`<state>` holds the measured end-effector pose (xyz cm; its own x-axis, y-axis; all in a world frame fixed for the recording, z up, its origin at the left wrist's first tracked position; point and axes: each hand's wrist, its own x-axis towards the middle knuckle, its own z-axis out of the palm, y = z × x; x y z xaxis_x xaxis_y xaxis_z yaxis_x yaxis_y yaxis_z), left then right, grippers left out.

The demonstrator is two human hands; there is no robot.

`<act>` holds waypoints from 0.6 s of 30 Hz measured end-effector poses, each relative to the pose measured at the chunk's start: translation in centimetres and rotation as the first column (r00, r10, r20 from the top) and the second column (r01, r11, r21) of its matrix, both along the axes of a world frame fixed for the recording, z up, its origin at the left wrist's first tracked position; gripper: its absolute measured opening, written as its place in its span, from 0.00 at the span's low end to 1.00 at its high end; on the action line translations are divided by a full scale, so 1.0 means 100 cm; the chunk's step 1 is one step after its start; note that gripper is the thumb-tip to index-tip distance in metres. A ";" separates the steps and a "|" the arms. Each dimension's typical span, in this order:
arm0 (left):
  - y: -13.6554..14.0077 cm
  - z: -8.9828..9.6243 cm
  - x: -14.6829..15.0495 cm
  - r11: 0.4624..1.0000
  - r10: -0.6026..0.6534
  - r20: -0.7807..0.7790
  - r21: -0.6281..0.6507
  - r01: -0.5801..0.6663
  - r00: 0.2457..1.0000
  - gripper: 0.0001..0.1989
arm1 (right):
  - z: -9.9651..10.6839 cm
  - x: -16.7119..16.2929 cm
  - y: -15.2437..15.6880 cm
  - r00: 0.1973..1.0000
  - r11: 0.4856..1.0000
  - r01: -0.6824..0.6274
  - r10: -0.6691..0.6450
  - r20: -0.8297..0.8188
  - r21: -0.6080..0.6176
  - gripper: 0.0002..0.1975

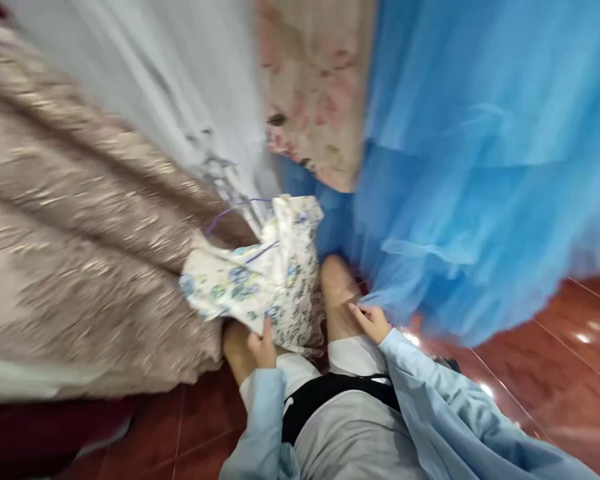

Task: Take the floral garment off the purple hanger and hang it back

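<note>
Two great spreads of cloth fill most of the view, both smeared by motion blur; a beige, shiny brocade fabric [80, 253] covers the left side, and a blue tulle netting [480, 167] billows over the right, reaching down to the floor; between them at the top hang a pale grey-white cloth [145, 87] and a faded floral panel [315, 87] in pink and tan. Underfoot is a glossy red-brown tiled floor [555, 360], catching bright spots of light on the right and showing grout lines at lower left.

Smaller, at the centre, lies a white cloth printed with blue and green flowers [265, 280], crumpled and raised in front of the person's knees, with a thin purple cord looping from its upper edge; it sits just above the left hand [261, 348], whose fingers are curled closed on the cloth's lower hem, thumb pressed up against the print. The right hand [373, 321], in a light blue sleeve, is well to the right of the flowered cloth and apart from it; its fingers are bent and pinched on the lower edge of the blue netting, just beside the bare right knee. Both sleeves are pale blue, and the person's lap below shows grey and black clothing.
</note>
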<state>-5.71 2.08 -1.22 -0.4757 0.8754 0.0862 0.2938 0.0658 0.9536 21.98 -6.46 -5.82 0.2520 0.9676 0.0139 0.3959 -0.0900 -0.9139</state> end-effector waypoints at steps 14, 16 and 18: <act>-0.003 -0.015 -0.039 0.956 -0.289 0.219 0.114 0.269 0.932 0.23 | 0.054 -0.124 0.151 0.978 0.966 -0.205 0.195 0.081 0.156 0.14; 0.001 -0.013 -0.042 0.958 -0.279 0.199 0.132 0.256 0.940 0.23 | 0.056 -0.133 0.157 0.970 0.965 -0.224 0.207 0.123 0.136 0.12; 0.005 -0.011 -0.045 0.960 -0.260 0.179 0.150 0.235 0.949 0.23 | 0.058 -0.139 0.161 0.964 0.965 -0.242 0.226 0.141 0.106 0.11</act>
<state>-10.21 2.56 -2.35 -0.2637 0.9559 0.1296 0.0933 -0.1084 0.9897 8.10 9.61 -0.06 0.0076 0.9884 0.1519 0.5060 0.1272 -0.8531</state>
